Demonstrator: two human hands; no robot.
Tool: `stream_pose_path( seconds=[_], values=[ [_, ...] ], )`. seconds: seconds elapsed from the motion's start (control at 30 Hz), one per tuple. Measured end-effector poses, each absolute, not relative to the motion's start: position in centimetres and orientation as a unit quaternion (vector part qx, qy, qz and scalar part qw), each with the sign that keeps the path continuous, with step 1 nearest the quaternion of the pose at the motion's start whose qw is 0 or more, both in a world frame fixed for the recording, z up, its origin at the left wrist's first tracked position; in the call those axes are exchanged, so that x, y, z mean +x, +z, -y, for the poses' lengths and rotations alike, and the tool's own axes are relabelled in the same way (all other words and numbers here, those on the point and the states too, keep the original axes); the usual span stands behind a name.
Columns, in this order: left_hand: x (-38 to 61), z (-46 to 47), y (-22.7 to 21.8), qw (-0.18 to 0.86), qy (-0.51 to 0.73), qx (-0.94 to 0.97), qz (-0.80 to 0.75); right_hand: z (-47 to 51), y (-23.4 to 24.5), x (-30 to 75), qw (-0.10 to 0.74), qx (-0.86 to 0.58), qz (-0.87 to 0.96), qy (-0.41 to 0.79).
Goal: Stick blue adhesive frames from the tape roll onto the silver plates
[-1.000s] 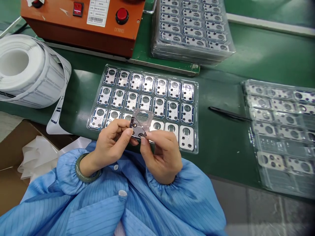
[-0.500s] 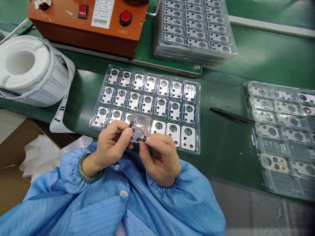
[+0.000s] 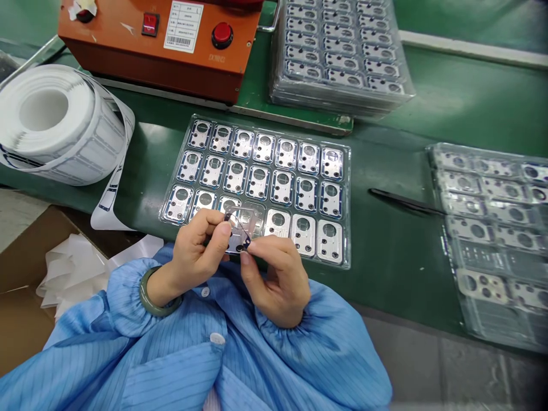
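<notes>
Green worktop point(image 3: 385, 257) shines above grey floor tiles point(image 3: 411, 354); left hand point(image 3: 199, 248) and right hand point(image 3: 278, 277) pinch a thin dark-marked piece point(image 3: 236, 233)

Beyond the grip I see shiny silver rectangular metal plates point(image 3: 329, 243) in a glossy clear plastic tray point(image 3: 347, 217); below, striped blue cloth smock point(image 3: 171, 365).

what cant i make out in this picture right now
Head view:
Clear piece: left part hidden by the left hand.
Thin dark piece by the right hand: too small to tell its shape.
Middle tray: nearest row partly blocked by both hands.
Orange machine: top cut off by the upper edge; its label is too small to read.
Right-hand tray: cut off by the right edge.
</notes>
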State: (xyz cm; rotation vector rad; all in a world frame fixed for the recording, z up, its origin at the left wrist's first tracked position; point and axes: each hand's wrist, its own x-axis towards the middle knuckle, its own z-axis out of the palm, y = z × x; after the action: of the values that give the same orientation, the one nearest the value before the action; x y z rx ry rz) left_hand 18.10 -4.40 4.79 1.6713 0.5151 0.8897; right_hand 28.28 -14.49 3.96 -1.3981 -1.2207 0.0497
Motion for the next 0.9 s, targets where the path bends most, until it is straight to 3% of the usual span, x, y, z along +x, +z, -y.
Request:
stream_pose_path(
  seconds=[0.53, 0.7, 0.9],
  values=[
    [17.61, 4.43, 4.04, 0.486, 0.391, 0.755, -0.199, 14.55, 3.87, 28.00, 0.596, -0.621, 0.509, 0.029],
    [17.59, 4.41, 4.14, 0.510, 0.385, 0.742, -0.204, 14.41, 3.84, 27.95, 0.590, -0.622, 0.515, 0.029],
    [17.68, 4.20, 4.22, 0.435, 0.408, 0.770, -0.226, 14.23, 3.86, 27.83, 0.590, -0.620, 0.516, 0.034]
  ],
)
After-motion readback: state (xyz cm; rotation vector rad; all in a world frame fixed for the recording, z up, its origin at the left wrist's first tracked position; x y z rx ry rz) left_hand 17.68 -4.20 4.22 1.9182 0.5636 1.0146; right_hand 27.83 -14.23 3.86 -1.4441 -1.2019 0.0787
